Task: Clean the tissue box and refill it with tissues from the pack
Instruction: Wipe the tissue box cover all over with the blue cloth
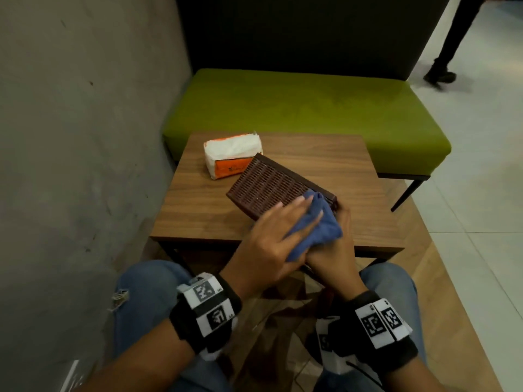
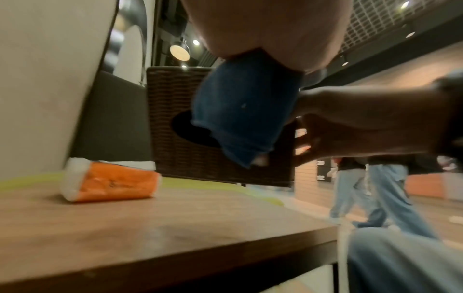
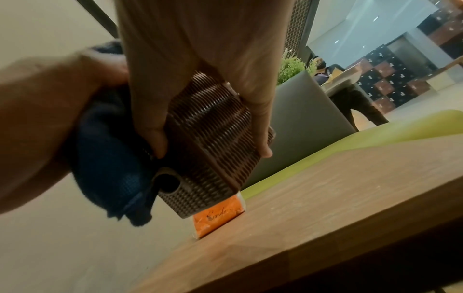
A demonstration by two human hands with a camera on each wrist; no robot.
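Brown woven tissue box tilted above table, orange-white tissue pack lying just behind.

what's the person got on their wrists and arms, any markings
Both forearms are bare, with no sleeves. The left wrist band is a wide black strap carrying white panels printed with black square coded markers. The right wrist band matches it: black strap, white panels, black square markers. The left hand and right hand wear no gloves; no rings are visible.
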